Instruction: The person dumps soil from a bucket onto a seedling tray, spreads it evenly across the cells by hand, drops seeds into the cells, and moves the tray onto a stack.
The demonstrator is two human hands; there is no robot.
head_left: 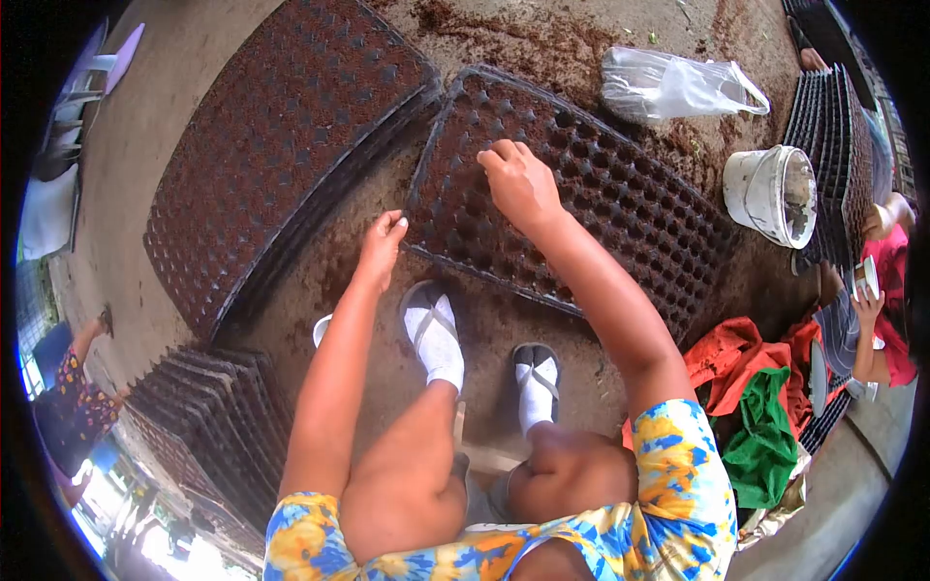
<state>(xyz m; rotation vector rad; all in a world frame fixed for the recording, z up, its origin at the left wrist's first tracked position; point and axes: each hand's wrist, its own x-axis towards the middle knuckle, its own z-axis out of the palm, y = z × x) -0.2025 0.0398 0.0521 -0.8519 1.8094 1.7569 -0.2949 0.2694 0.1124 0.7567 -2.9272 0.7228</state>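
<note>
A black cell tray (pixel 620 208) filled with dark soil lies in front of me, with round hollows in many cells on its right part. Over its upper left part is my right hand (pixel 520 184), fingers bent and pressed together; anything between them is too small to make out. My left hand (pixel 384 250) is just left of the tray's near left corner, thumb and fingertips together, and what they pinch, if anything, cannot be made out. To the left lies a stack of larger-looking soil-filled trays (pixel 281 145).
A clear plastic bag (pixel 668 85) and a dirty white bucket (pixel 770 197) stand beyond the tray. Red cloth (pixel 727 363) and green cloth (pixel 762 441) lie at right. Stacked trays (pixel 208 416) are at lower left. One person (pixel 886 300) holds a cup at right; another (pixel 77 397) is at left.
</note>
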